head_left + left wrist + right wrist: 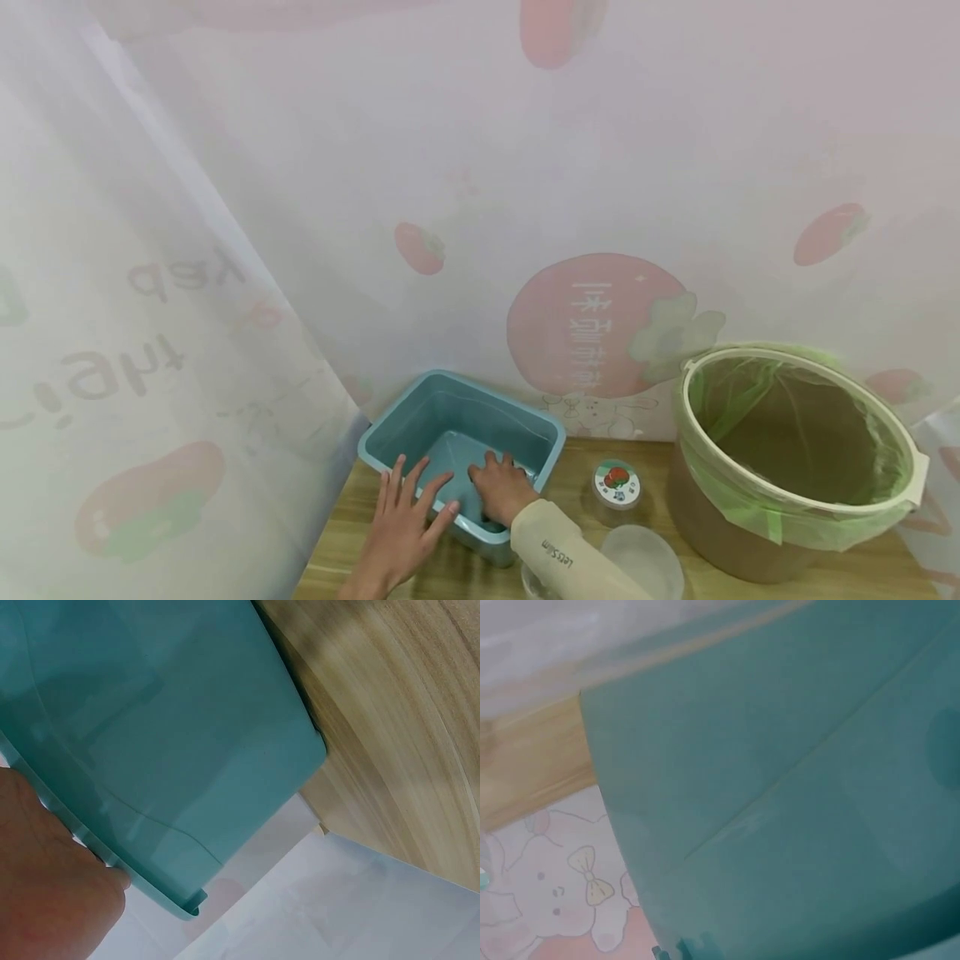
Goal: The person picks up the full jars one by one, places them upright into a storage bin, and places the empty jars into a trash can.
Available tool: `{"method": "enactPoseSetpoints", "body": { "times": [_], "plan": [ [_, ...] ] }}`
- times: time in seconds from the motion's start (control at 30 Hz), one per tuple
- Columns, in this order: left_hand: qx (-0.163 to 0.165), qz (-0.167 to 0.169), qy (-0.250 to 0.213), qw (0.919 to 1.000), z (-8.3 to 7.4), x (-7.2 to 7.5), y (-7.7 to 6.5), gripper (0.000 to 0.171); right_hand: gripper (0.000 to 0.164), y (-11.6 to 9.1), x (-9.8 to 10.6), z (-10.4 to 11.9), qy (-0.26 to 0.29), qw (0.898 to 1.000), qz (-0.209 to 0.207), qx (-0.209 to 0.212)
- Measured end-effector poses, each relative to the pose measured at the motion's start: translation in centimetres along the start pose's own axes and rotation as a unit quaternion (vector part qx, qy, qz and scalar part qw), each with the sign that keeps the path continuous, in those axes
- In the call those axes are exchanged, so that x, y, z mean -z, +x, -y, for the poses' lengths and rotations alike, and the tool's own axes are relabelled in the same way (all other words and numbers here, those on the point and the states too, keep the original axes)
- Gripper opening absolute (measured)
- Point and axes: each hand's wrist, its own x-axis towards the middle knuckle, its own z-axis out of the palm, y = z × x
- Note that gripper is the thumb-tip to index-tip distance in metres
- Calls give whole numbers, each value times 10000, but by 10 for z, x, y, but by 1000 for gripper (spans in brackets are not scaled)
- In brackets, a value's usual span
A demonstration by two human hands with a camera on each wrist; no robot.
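Note:
A blue-green plastic basin [461,400] stands on the wooden table. My left hand [401,529] is at its near-left rim, fingers spread and mostly straight; in the left wrist view the hand [56,877] lies along the rim, beside the basin's outer wall [187,750]. Over the near right rim reaches my right hand [504,490], its fingers bent down inside the basin. Something shiny shows beside those fingers, and I cannot tell whether they hold it. The right wrist view is filled mostly by the basin's outer wall [780,795]; the right hand's fingers are hidden there.
Right of the basin stands a small clear jar with a tomato-printed lid [617,483]. A translucent round container [645,558] sits nearer, partly behind the right sleeve [566,550]. At far right is a large bin [720,517] lined with a green bag. Printed sheeting [465,167] hangs behind the table.

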Motion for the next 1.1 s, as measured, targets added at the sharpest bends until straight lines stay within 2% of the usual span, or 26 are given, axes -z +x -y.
{"method": "enactPoseSetpoints", "body": {
  "times": [0.27,0.67,0.87,1.1],
  "plan": [
    [-53,-34,-103,9999,0,-1,-1,51,41,-1,3,-2,30,10000,-72,57],
    [-104,-60,-32,9999,2,-1,-1,51,32,-13,13,-10,-552,9969,-412,373],
    [-63,20,-20,10000,-1,4,0,54,32,-22,19,-13,-559,9953,-633,474],
    [-88,104,23,9999,-3,7,-2,58,36,-31,28,-15,-491,9958,-667,386]
  ]
}}
